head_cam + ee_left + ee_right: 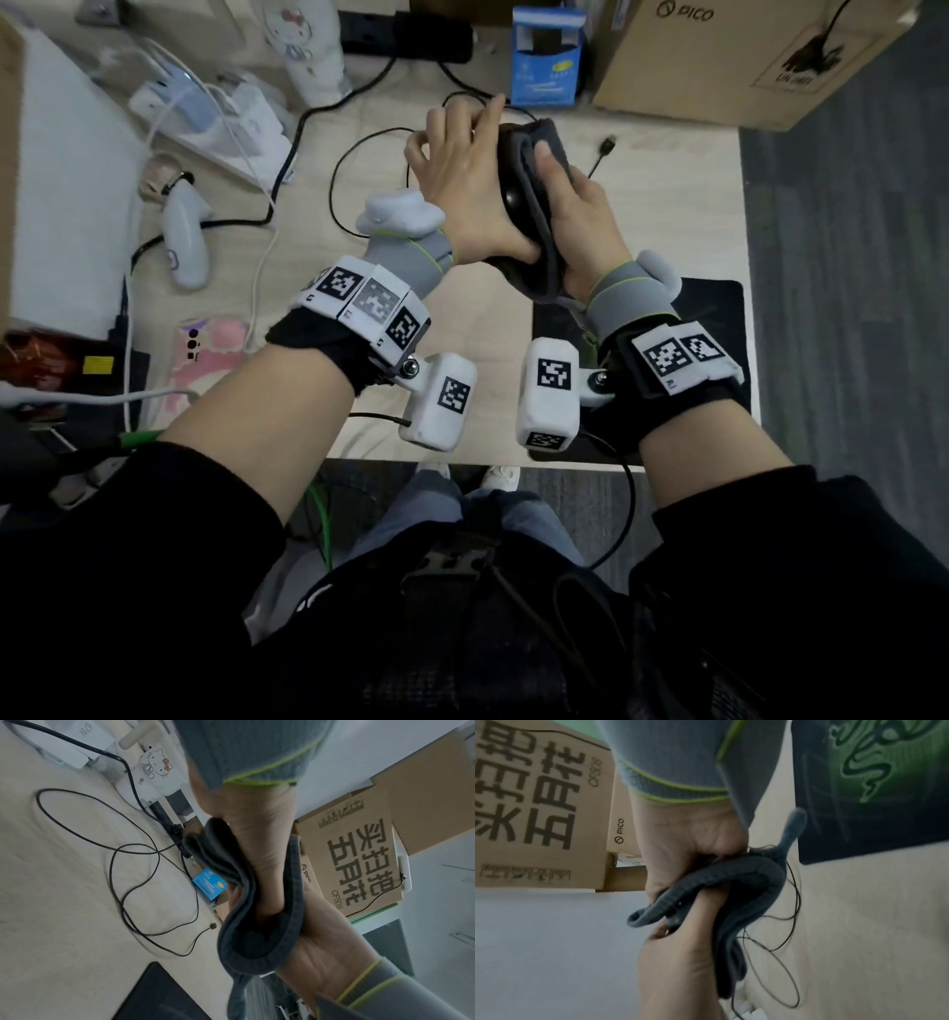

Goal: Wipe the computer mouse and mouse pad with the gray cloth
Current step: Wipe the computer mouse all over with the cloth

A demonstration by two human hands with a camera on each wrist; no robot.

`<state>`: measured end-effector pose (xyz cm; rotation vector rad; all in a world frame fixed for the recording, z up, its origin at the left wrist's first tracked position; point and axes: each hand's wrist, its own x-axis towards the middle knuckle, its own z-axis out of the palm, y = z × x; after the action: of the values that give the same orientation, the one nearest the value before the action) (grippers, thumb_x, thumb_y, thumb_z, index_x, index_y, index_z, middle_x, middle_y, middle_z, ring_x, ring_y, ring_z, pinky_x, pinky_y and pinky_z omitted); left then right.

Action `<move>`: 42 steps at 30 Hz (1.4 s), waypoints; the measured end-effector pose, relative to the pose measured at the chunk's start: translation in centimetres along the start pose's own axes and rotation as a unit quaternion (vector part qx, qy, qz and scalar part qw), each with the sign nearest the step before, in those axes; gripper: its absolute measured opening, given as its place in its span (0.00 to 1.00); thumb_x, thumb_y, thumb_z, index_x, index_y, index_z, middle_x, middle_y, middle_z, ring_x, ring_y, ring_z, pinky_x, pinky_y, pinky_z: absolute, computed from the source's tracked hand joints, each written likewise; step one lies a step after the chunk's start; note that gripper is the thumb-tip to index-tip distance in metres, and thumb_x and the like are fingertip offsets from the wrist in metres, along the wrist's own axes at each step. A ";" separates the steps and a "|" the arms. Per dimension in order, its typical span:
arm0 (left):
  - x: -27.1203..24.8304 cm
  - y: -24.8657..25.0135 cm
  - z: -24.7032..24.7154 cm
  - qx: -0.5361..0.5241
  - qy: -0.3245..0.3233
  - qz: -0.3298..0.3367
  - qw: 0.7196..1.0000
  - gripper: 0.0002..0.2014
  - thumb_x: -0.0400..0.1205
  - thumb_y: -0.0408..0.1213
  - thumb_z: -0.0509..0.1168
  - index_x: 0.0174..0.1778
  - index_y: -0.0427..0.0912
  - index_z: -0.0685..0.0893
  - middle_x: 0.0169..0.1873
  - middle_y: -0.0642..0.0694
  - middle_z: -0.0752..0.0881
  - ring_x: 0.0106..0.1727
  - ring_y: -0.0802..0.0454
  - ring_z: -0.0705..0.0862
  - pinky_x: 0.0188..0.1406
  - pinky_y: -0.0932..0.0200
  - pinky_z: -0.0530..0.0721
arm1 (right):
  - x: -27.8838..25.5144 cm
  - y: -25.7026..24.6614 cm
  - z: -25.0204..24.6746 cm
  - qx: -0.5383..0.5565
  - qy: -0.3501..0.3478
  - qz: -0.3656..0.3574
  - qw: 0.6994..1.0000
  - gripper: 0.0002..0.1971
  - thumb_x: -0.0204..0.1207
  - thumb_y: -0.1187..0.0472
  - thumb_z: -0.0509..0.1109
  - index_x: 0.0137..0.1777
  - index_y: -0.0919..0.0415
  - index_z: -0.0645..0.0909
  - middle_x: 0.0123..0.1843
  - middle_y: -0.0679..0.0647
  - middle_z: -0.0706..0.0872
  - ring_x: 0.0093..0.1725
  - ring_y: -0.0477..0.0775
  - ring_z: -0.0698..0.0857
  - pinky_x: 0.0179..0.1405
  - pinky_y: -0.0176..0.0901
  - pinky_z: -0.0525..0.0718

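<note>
My left hand (462,169) grips the black computer mouse (513,174) from the left and holds it up above the desk. From the right, my right hand (585,216) presses the folded gray cloth (545,241) against the mouse, thumb on top. The cloth (257,949) wraps between both palms and hides most of the mouse in the wrist views. The black mouse pad (714,308) with a green logo (872,791) lies on the desk under my right wrist. The mouse's thin cable (349,169) loops over the desk to a loose USB plug (608,144).
A large cardboard box (744,56) stands at the back right with a blue box (547,56) beside it. A white bottle (313,46), chargers, a white controller (185,241) and a pink phone (205,354) crowd the left. The desk's front edge (462,457) is near.
</note>
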<state>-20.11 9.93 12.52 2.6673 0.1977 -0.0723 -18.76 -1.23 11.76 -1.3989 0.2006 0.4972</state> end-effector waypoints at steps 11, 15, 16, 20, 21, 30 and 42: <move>0.0 -0.2 -0.9 -0.164 0.085 0.033 0.982 0.64 0.47 0.69 0.72 0.79 0.42 0.63 0.69 0.41 0.67 0.72 0.44 0.66 0.75 0.53 0.67 | 1.0 -2.9 -0.4 -0.010 0.025 0.020 0.999 0.22 0.80 0.44 0.61 0.57 0.63 0.84 0.46 0.59 0.91 0.43 0.50 0.93 0.50 0.41 0.89; 0.1 -0.2 -0.8 -0.168 0.089 0.039 0.981 0.60 0.48 0.68 0.73 0.75 0.39 0.67 0.74 0.41 0.65 0.80 0.41 0.58 0.81 0.52 0.60 | 0.3 -2.8 -0.5 0.106 -0.050 0.074 0.990 0.22 0.83 0.45 0.58 0.57 0.62 0.84 0.52 0.63 0.89 0.49 0.61 0.91 0.48 0.52 0.91; 0.1 -0.2 -0.8 -0.180 0.074 0.036 0.980 0.60 0.48 0.67 0.74 0.75 0.39 0.67 0.76 0.41 0.63 0.82 0.41 0.55 0.83 0.53 0.56 | 0.0 -2.9 -0.8 0.129 -0.081 0.088 0.984 0.20 0.83 0.47 0.57 0.56 0.62 0.83 0.51 0.62 0.89 0.46 0.60 0.90 0.42 0.50 0.91; 0.2 0.1 -1.4 -0.231 0.034 0.011 0.972 0.56 0.46 0.63 0.76 0.72 0.44 0.70 0.69 0.49 0.71 0.75 0.50 0.69 0.77 0.58 0.69 | -0.6 -3.2 -1.6 0.105 -0.118 0.037 0.987 0.16 0.79 0.64 0.66 0.65 0.67 0.77 0.50 0.62 0.87 0.45 0.57 0.90 0.43 0.45 0.88; 0.2 0.3 -1.6 -0.240 0.036 0.008 0.970 0.55 0.46 0.62 0.76 0.71 0.44 0.70 0.65 0.51 0.75 0.70 0.50 0.74 0.73 0.57 0.73 | -0.6 -3.3 -1.5 0.081 -0.107 0.014 0.991 0.17 0.77 0.67 0.67 0.65 0.68 0.76 0.50 0.62 0.87 0.45 0.55 0.90 0.44 0.44 0.88; 0.2 2.1 -2.0 -0.272 0.076 0.005 0.959 0.55 0.50 0.57 0.76 0.72 0.39 0.65 0.66 0.45 0.76 0.65 0.48 0.79 0.67 0.52 0.79 | 0.8 -4.6 -0.7 0.027 0.091 -0.017 0.995 0.25 0.74 0.44 0.70 0.58 0.66 0.82 0.53 0.62 0.91 0.51 0.60 0.91 0.56 0.59 0.89; -0.2 2.7 -2.8 -0.201 0.070 -0.034 0.976 0.55 0.49 0.64 0.71 0.72 0.45 0.66 0.65 0.48 0.80 0.65 0.45 0.80 0.67 0.51 0.78 | -1.0 -4.9 -1.5 0.030 -0.026 -0.073 0.997 0.08 0.77 0.65 0.71 0.52 0.69 0.83 0.40 0.57 0.90 0.39 0.52 0.90 0.43 0.44 0.90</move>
<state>-19.82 8.84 16.24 2.2617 0.3124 0.1218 -17.26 -3.38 16.25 -1.3301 0.0688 0.4028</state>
